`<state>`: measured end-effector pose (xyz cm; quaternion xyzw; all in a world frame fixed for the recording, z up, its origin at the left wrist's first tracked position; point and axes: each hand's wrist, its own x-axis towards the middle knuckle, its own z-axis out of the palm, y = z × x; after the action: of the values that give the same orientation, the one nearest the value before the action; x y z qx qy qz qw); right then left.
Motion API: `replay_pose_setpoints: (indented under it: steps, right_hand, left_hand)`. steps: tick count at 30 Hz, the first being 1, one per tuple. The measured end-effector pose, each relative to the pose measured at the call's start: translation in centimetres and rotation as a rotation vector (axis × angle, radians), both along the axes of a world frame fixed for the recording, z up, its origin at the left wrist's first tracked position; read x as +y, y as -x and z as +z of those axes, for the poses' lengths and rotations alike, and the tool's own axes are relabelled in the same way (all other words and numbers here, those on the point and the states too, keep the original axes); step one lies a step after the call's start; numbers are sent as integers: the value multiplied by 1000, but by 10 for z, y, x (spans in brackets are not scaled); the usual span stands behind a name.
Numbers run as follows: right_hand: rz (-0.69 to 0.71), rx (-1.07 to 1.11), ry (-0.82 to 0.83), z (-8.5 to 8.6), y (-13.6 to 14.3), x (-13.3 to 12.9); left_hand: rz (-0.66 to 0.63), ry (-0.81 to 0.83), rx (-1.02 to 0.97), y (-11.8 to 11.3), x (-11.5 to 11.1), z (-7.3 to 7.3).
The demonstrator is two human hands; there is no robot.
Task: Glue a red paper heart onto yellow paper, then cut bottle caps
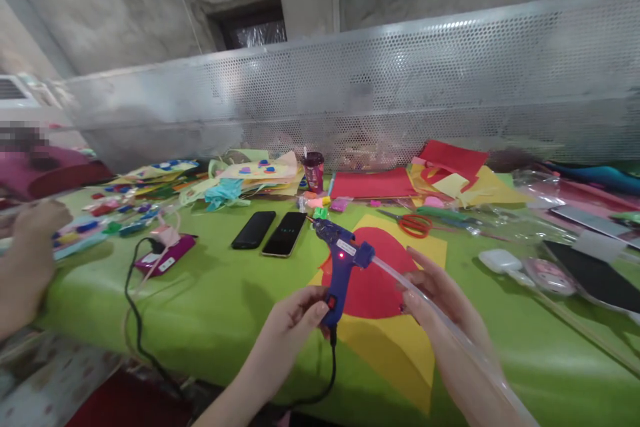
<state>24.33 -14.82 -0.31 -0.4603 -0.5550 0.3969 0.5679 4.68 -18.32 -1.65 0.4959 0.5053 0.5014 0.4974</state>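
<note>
A blue glue gun (336,267) with a lit red light is upright in front of me, its nozzle toward the upper left. My left hand (295,323) is closed round the bottom of its handle, by the red switch. A long clear glue stick (430,303) runs from the gun's rear down to the right. My right hand (445,310) is beside the stick, its fingers curled round or against it. Beneath the gun lie a red paper circle (385,280) and a yellow sheet (395,353).
Two phones (254,229) lie left of the gun. Red-handled scissors (415,225) rest behind the circle, and a cup (313,172) stands farther back. A purple power strip (167,257) with cables is at the left, near another person's arm (30,267).
</note>
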Motion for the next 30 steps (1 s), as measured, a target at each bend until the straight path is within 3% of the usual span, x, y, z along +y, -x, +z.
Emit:
replay_pose_setpoints:
  steps: [4,11,17,20,23,25,30]
  right_hand:
    - [-50,110,48,-3,-4,-9]
    - [-51,231,-111,-2,-8,-20]
    - [14,268,-47,-4,-9,-19]
    - [71,235,54,-3,-6,-15]
    - [206,279,122,1,-4,-12]
    - [265,284,163,4,-6,-11]
    - [228,125,222,3,-24,-8]
  left_hand:
    - [-8,-91,187,5,-3,1]
    - [-65,-223,329,6,-11,-13]
    - [-163,-263,385,6,-13,1]
    - [-60,-172,247,13,-7,4]
    - [169,-44,-5,34,10,6]
    - [350,-16,-143,56,25,8]
    - [598,-37,-199,133,65,17]
